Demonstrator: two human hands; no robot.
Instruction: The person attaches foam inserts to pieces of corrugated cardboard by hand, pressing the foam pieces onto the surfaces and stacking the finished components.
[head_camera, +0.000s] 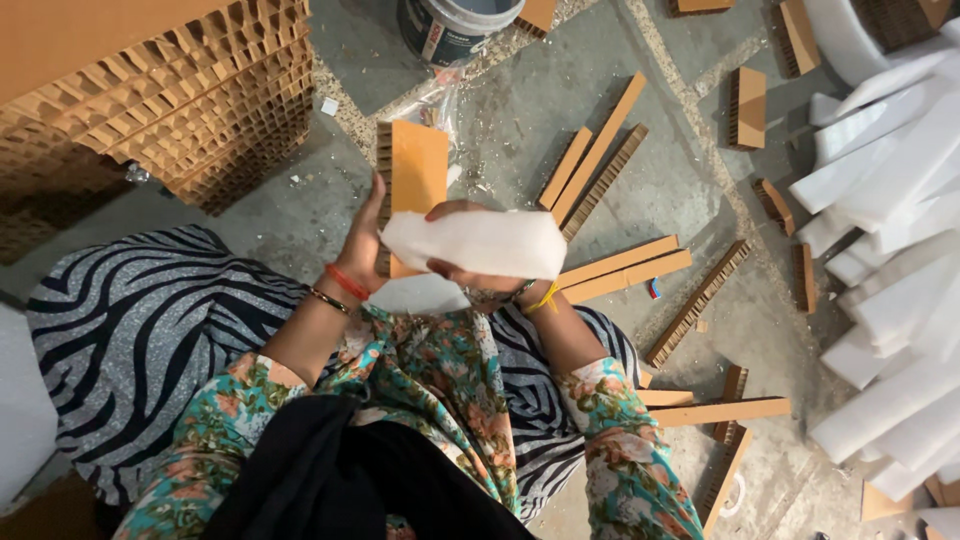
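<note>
The left hand (362, 245) grips the edge of an upright honeycomb board (415, 180), fingers clenched around it. The right hand (470, 272) grasps a white foam piece (480, 243), held across the board's lower front, above the lap. Cardboard strips (600, 160) lie scattered on the floor (680, 190), with foam slabs (900, 260) piled at right and a bucket (455, 25) beyond.

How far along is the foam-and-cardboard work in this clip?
Done: cannot tell; no finished piece is clearly visible. In hand: the left hand holds an orange honeycomb cardboard block, and the right hand holds a white foam piece against it. Left: loose cardboard strips on the floor and a foam pile.
</note>
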